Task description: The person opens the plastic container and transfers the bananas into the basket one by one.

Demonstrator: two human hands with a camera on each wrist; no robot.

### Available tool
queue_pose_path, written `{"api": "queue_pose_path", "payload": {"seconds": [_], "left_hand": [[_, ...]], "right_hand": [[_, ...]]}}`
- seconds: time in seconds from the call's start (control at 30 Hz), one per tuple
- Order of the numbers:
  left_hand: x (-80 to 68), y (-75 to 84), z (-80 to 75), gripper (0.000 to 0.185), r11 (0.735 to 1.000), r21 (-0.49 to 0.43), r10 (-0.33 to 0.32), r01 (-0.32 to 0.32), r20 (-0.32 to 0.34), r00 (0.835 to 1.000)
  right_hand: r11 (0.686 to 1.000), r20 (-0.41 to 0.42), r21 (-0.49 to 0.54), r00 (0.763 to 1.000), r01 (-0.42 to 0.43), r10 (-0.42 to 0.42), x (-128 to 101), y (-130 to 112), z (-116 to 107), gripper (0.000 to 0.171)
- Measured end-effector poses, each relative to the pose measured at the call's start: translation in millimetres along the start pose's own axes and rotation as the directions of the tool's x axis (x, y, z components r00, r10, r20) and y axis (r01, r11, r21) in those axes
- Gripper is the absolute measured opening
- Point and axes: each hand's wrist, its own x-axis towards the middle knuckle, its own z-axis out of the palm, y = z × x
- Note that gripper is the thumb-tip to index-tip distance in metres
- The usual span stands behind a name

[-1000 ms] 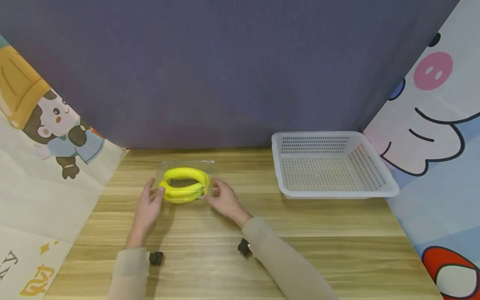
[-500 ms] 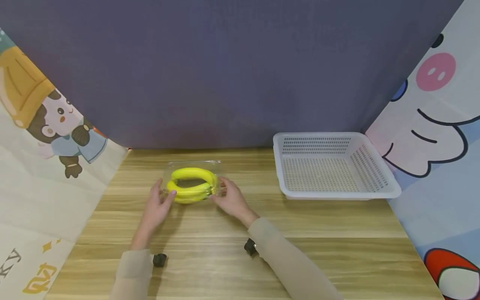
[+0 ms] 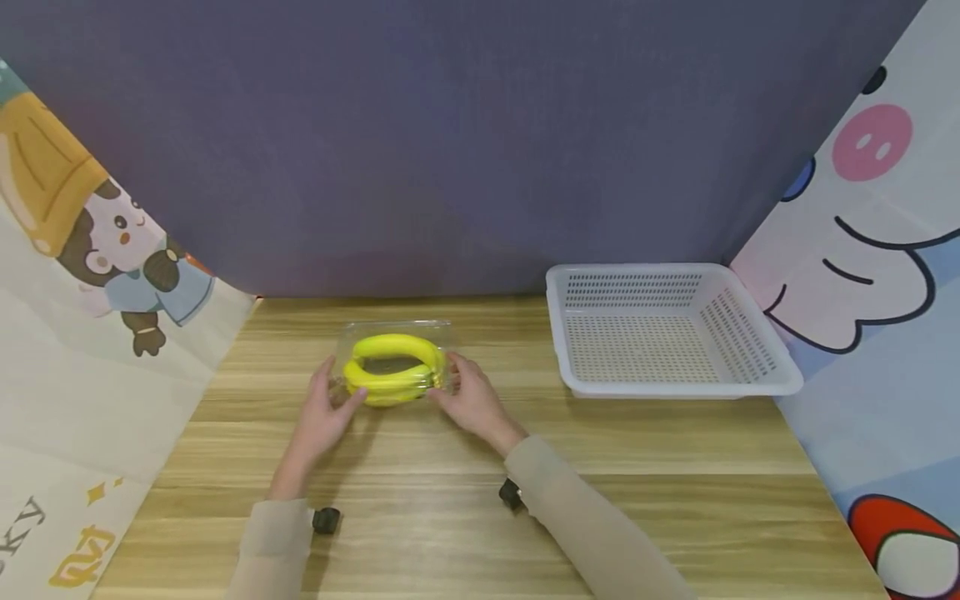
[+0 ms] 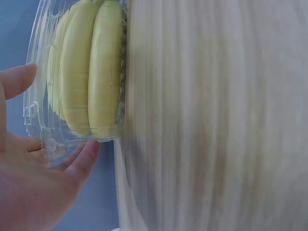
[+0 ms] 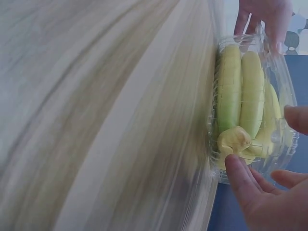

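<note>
A clear plastic clamshell box (image 3: 435,329) on the left half of the table contains a bunch of yellow bananas (image 3: 397,344). My left hand (image 3: 322,421) grips the box's left end, thumb at the lid side and fingers low on the corner in the left wrist view. At the opposite end, my right hand (image 3: 476,404) holds the box with spread fingers, one fingertip by the banana stem in the right wrist view. The lid looks closed over the fruit, and the box's underside is right at the tabletop.
A white perforated plastic basket (image 3: 561,354) stands at the back right of the wooden table (image 3: 420,517). Behind it rises a dark grey-blue panel (image 3: 420,150). Cartoon-printed sheets flank the table on the left and right.
Both hands and the box of bananas have shifted a little to the right across the table. The grip looks the same, and the basket stays in its place.
</note>
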Motion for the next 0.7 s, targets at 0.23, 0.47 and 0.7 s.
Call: {"api": "queue_pose_path", "payload": {"seconds": [0.23,0.47,0.7], "left_hand": [[-1.6,5.0,5.1,0.095,1.0,-0.005,0.005,-0.005,0.013,1.0],[-1.6,10.8,10.3,0.096,1.0,-0.015,0.002,-0.002,0.018,1.0],[-2.5,12.6,18.5,0.094,0.999,-0.004,0.046,-0.046,0.003,0.999]], "right_hand": [[1.0,0.008,-0.004,1.0,0.005,-0.005,-3,3,-9,0.08],[1.0,0.022,-0.009,1.0,0.01,-0.01,-4,7,-17,0.08],[0.999,0.011,-0.034,1.0,0.009,-0.009,-9,12,-25,0.081]]}}
